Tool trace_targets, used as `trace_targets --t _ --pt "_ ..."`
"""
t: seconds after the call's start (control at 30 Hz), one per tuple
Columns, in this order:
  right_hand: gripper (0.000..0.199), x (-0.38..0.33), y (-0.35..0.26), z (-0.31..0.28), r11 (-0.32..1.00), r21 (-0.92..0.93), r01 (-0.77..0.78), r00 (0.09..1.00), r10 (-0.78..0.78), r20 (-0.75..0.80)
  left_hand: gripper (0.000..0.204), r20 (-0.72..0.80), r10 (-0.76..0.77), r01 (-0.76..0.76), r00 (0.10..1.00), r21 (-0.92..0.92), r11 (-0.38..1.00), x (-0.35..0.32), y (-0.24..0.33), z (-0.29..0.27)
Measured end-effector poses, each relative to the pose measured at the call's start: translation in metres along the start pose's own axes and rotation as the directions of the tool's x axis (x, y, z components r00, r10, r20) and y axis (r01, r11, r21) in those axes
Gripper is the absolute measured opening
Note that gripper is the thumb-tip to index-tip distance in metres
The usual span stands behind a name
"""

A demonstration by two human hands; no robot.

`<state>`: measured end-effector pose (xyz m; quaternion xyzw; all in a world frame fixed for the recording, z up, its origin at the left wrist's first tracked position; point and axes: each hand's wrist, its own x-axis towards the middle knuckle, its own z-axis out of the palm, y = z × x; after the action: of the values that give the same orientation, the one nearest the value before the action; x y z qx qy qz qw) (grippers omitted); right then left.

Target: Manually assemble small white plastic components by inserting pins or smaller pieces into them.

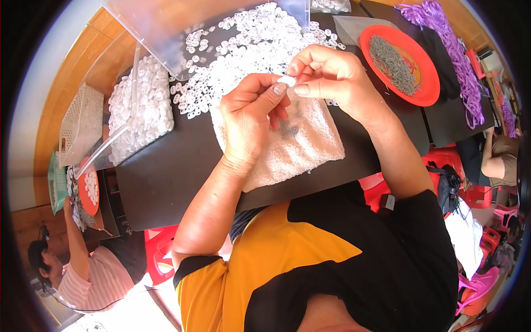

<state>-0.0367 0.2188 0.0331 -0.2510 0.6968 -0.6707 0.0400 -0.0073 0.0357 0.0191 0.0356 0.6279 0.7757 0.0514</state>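
Observation:
Above a cream towel (298, 152), my two hands meet over a small white plastic piece (287, 81). My left hand (249, 113) pinches it between thumb and forefinger, the other fingers curled. From the other side, the thumb and forefinger of my right hand (334, 77) close in at the piece's right end. Whether a tinier part sits between those fingertips is too small to tell. Behind my hands, many similar white pieces (243, 47) lie spread on the dark table (171, 182). Thin grey pins or screws (394, 65) fill part of a red plate (432, 91) at right.
A clear bin (135, 83) heaped with white pieces stands left, and another clear container (171, 52) tilts at the back. Purple ribbons (451, 41) lie far right. Co-workers sit at left (94, 276) and right (500, 157); the left one reaches toward an orange plate (84, 202).

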Motion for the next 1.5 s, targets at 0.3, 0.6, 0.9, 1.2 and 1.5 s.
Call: trace_targets --t 0.3,0.6,0.9,1.2,1.5 --pt "0.006 -0.002 0.000 -0.002 0.996 -0.055 -0.065 0.998 0.066 0.002 0.006 -0.021 0.061 -0.059 0.998 0.065 0.996 -0.001 0.000 0.001" --pt "0.007 -0.004 -0.003 0.001 0.973 -0.229 -0.028 0.999 0.032 0.013 0.005 0.104 0.256 -0.276 0.961 0.435 0.857 0.001 -0.001 -0.005" --pt "0.007 -0.005 0.001 0.006 0.926 -0.376 0.027 0.999 -0.012 0.042 0.006 0.230 0.487 -0.509 0.843 0.635 0.581 0.004 -0.006 -0.008" --pt "0.006 -0.006 -0.003 0.009 0.917 -0.379 0.120 0.993 -0.118 0.028 0.015 0.266 0.640 -0.621 0.721 0.660 0.424 0.008 -0.010 -0.009" --pt "0.005 -0.004 -0.002 0.006 0.897 -0.405 0.177 0.984 -0.175 0.043 0.010 0.203 0.553 -0.562 0.808 0.548 0.619 0.005 -0.012 -0.010"
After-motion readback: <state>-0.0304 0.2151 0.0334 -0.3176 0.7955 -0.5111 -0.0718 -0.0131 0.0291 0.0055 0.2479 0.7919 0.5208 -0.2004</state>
